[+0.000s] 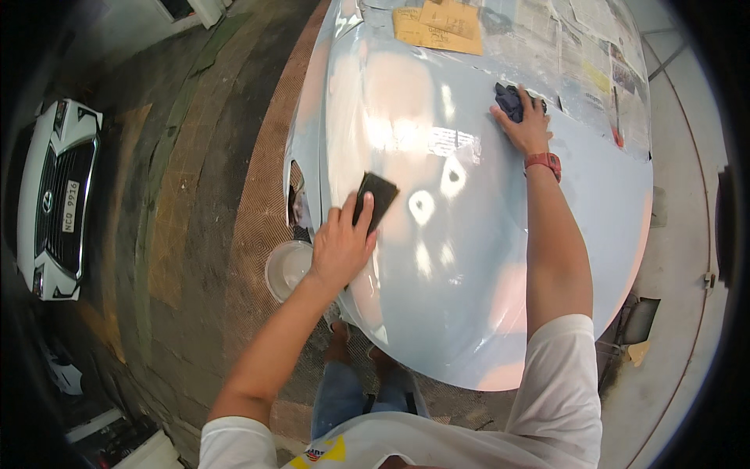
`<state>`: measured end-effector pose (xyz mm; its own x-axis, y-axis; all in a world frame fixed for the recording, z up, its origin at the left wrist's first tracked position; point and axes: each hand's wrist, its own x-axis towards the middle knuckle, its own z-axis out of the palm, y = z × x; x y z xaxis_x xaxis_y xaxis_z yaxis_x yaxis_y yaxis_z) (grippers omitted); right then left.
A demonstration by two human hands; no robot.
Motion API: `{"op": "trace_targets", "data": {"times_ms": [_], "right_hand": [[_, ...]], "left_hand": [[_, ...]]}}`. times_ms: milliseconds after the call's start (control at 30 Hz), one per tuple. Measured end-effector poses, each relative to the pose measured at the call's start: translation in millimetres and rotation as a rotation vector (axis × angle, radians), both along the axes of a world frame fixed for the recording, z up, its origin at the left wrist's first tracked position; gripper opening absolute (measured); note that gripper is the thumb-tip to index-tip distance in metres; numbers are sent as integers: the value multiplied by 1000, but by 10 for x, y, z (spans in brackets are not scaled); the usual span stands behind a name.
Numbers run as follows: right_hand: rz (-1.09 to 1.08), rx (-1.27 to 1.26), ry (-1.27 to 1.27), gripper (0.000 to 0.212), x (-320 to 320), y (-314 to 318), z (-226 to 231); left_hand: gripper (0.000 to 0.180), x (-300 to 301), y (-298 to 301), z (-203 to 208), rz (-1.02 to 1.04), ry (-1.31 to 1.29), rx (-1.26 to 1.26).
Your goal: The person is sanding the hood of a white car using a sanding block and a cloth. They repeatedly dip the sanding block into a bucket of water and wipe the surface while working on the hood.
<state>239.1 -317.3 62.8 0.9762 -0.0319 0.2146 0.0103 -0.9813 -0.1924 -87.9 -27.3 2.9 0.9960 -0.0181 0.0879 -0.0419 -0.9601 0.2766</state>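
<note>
A glossy car hood (476, 258), pale blue-grey with whitish and pinkish patches, lies in front of me. My left hand (342, 244) is closed around a dark sanding block (380, 197) held against the hood's left side. Farther off to the right, my right hand (531, 129) presses a crumpled dark cloth (508, 102) onto the panel. Its fingers curl over the cloth, and a red watch (544, 162) circles that wrist. The surface looks wet and reflects bright lights.
Newspaper (578, 47) masks the far part of the car. Brown paper sheets (439, 28) lie near it. A translucent bucket (289, 268) stands by the hood's left edge, near my feet. A white car (58, 199) is parked at the left, and a pale wall (687, 234) runs along the right.
</note>
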Motion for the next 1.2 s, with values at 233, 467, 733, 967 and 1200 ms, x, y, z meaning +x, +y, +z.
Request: {"op": "trace_targets", "data": {"times_ms": [233,467,733,967,1200], "right_hand": [[390,299,-132,39,-158,1213,-80],[631,404,-29,31,-219,2323,213],[224,-56,-59,63,1053,-96,-164],[263,-27,-189,65,961,183,-297],[237,-19,-230,60,935,-46,-270]], "left_hand": [[72,2164,733,466,400,-116,-27],[77,1471,330,101,147,-89,55],[75,2893,708,453,297,-159,3],[74,2863,1067,44,104,-326,-128],[74,2023,357,36,-128,-157,-160]]}}
